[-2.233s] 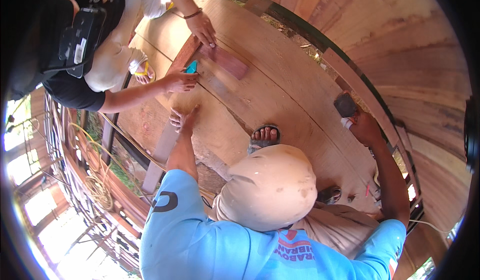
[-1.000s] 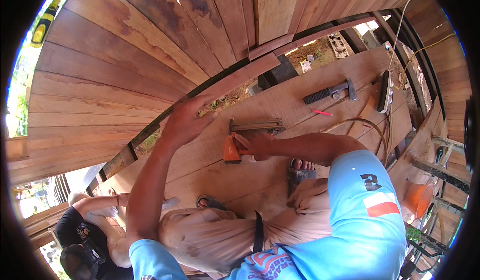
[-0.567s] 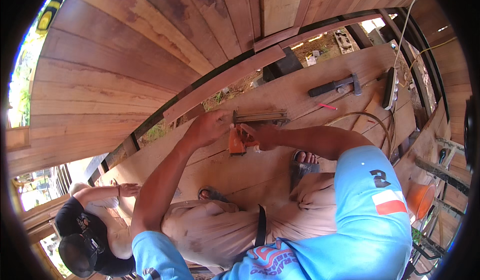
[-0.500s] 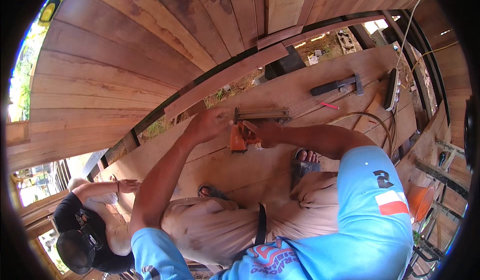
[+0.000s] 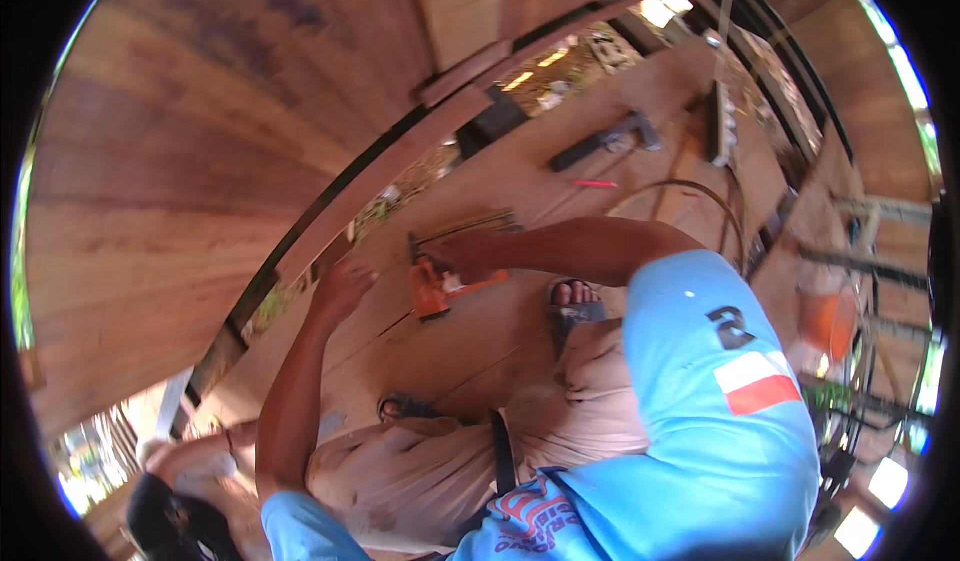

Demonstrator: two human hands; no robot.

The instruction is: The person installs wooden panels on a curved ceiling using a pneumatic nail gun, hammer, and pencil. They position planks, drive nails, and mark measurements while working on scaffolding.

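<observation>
An orange nail gun [image 5: 430,293] with a long dark magazine lies over the brown planks in front of my feet. My right hand [image 5: 462,253] is closed around it between the orange body and the magazine; its fingers are partly hidden and smeared by motion. My left hand [image 5: 345,283] hangs apart from the nail gun, to its left, near the gap by the plank wall. Blur hides whether its fingers hold anything.
A hammer [image 5: 605,141] and a red pencil [image 5: 596,184] lie on the planks [image 5: 520,341], with a curved hose [image 5: 715,193] and a dark power strip [image 5: 720,126] farther right. An orange bucket [image 5: 828,323] stands at right. Another person's arm [image 5: 205,449] shows at lower left.
My left hand has come away from the nail gun's nose, moving left and toward me. My right hand stays on the nail gun. The whole view has turned and shifted.
</observation>
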